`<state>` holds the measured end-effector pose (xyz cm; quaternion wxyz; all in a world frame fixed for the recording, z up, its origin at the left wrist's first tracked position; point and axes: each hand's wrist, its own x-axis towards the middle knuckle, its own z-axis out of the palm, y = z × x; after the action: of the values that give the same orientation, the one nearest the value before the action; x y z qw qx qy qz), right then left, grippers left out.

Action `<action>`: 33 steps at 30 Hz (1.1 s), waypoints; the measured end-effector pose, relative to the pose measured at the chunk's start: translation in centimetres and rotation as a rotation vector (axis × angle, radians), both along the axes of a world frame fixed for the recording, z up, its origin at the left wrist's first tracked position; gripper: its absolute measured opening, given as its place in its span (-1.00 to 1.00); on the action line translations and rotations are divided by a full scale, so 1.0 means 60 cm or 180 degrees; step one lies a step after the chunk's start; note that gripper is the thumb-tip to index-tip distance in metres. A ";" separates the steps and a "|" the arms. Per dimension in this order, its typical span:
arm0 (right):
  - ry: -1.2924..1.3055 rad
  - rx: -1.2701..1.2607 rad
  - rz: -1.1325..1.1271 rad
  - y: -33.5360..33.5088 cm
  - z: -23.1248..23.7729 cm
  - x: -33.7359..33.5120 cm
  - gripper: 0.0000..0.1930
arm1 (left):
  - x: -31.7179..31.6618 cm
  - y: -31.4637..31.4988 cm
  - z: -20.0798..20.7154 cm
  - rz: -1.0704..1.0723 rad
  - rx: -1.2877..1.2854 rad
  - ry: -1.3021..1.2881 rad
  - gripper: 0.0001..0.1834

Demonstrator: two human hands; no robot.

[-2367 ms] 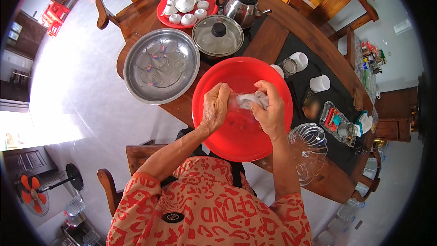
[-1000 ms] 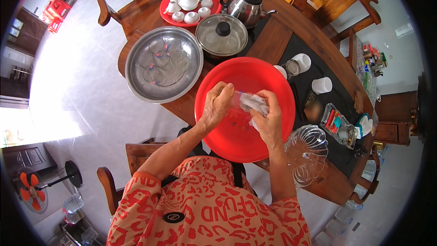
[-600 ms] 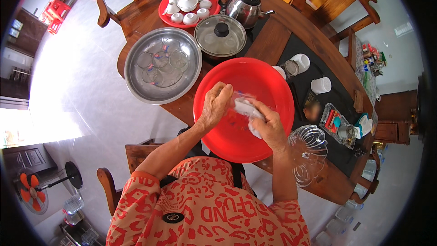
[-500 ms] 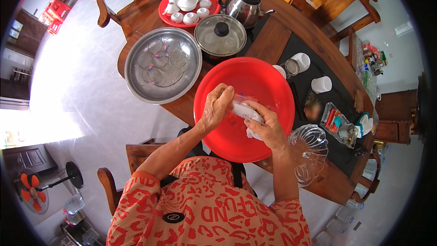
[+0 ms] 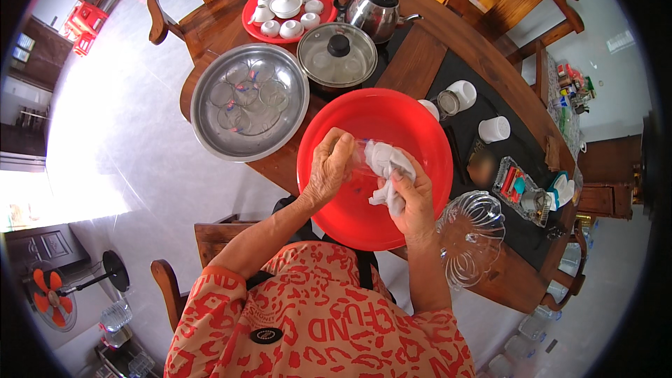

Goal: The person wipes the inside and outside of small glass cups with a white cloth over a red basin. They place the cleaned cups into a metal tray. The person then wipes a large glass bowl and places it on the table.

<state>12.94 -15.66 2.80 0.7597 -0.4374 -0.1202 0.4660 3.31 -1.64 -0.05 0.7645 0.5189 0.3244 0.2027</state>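
Two grips: left fingers (image 5: 341,147) clasp a clear cup (image 5: 360,157), right fingers (image 5: 407,188) a white cloth (image 5: 387,164) (over a red basin (image 5: 350,217)).

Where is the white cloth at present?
In the head view, the cloth is right of centre, over the red basin, in the right hand, at the right end of the clear cup in the left hand.
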 end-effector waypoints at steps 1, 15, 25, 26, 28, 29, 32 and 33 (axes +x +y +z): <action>-0.0256 0.0002 0.0114 -0.001 0.002 -0.001 -0.61 | 0.000 -0.001 0.001 0.0043 0.0033 -0.0048 -0.58; -0.5290 -0.0374 -0.0429 0.022 0.026 0.038 -0.62 | -0.004 0.004 0.010 -0.0051 -0.1281 -0.0087 -0.63; -0.3088 -0.0617 0.0646 -0.005 0.032 0.032 -0.62 | -0.006 0.003 0.003 -0.0158 -0.0893 0.0102 -0.68; -0.2546 -0.0707 0.0624 -0.008 0.027 0.033 -0.62 | -0.006 0.002 0.003 -0.0177 -0.0824 0.0108 -0.69; -0.2116 -0.0692 0.0457 -0.003 0.019 0.029 -0.57 | -0.004 -0.002 0.004 -0.0215 -0.0683 0.0126 -0.69; -0.2615 -0.0708 0.0507 0.000 0.017 0.029 -0.57 | -0.006 -0.001 0.005 -0.0250 -0.0679 0.0060 -0.70; -0.3713 -0.0709 0.0928 0.006 0.023 0.035 -0.54 | -0.011 0.003 0.014 -0.0353 -0.0598 0.0026 -0.71; -0.3465 -0.0687 0.1131 0.004 0.026 0.038 -0.54 | -0.012 0.004 0.025 -0.0373 -0.0520 0.0113 -0.71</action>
<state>15.25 -15.40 4.37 0.4498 -0.6620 -0.5168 0.3039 2.57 -1.42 1.44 0.8089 0.4764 0.3224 0.1214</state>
